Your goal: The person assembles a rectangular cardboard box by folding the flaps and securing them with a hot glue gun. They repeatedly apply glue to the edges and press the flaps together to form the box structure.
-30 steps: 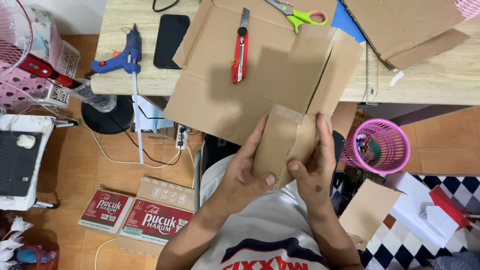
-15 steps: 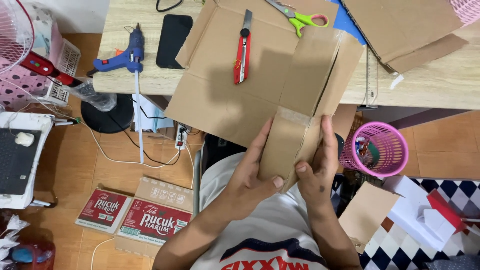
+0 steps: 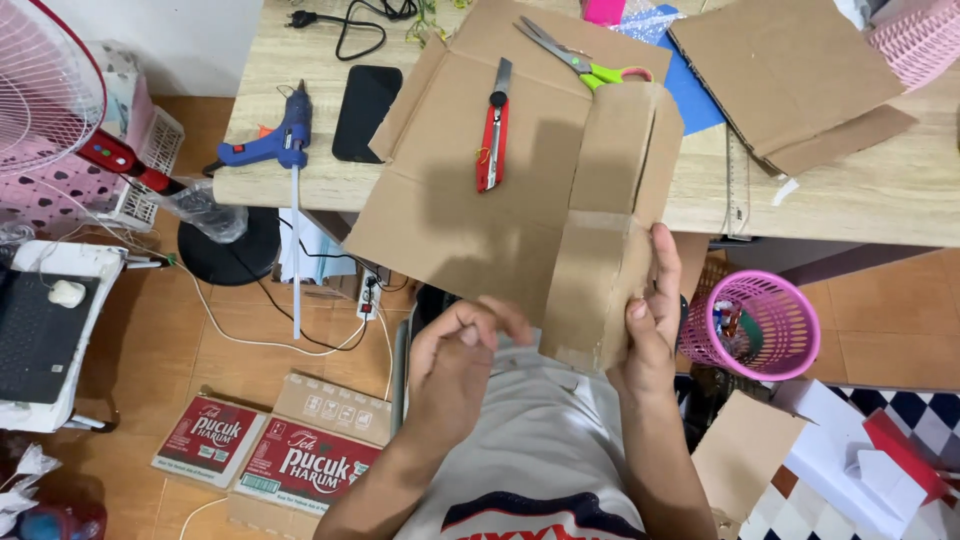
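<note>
Right hand (image 3: 648, 335) grips folded cardboard flap (image 3: 600, 290) hanging past tabletop's near edge, thumb on front, fingers wrapped behind. Left hand (image 3: 455, 350) off cardboard, fingers loosely curled, holding nothing, just beside flap. Big cardboard sheet (image 3: 470, 190) lies flat on tabletop, red utility knife (image 3: 491, 135) resting on it, green scissors (image 3: 580, 62) at sheet's far edge. Blue glue gun (image 3: 275, 140) near tabletop's left edge. Looks like mid-fold on taped crease; next move probably needs left hand back on flap to press it.

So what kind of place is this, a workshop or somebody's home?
Most likely a room at home used for crafts. A wooden desk carries flattened cardboard, a blue glue gun, a red utility knife and scissors, while a pink fan stands on the tiled floor.
</note>
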